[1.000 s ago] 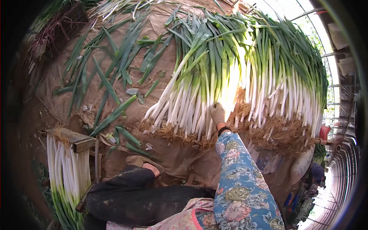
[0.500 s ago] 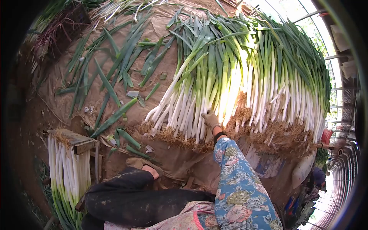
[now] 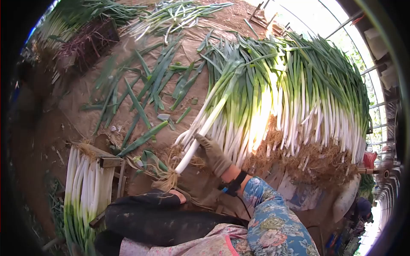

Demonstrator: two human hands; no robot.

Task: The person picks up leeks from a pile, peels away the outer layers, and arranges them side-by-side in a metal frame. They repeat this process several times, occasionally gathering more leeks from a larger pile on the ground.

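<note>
My right hand [image 3: 215,158], in a tan glove with a dark band at the wrist, is closed around the white stalk of a long green onion [image 3: 187,158]. Its roots [image 3: 170,179] hang toward my leg, and its green top still lies across the pile. The pile of green onions [image 3: 301,98] spreads over the right side of the ground cloth, white root ends toward me and leaves pointing away. My left hand does not appear in the view.
A wooden stand [image 3: 109,161] at the lower left bears a bundle of green onions [image 3: 83,187] with roots up. Cut leaves [image 3: 136,102] litter the brown cloth [image 3: 81,121]. A dark crate [image 3: 109,34] sits far left. Another person [image 3: 363,209] is at the right edge.
My right hand has moved left and toward me from the pile's root ends, drawing one green onion with it. The view has shifted slightly, so the scene sits lower and farther right.
</note>
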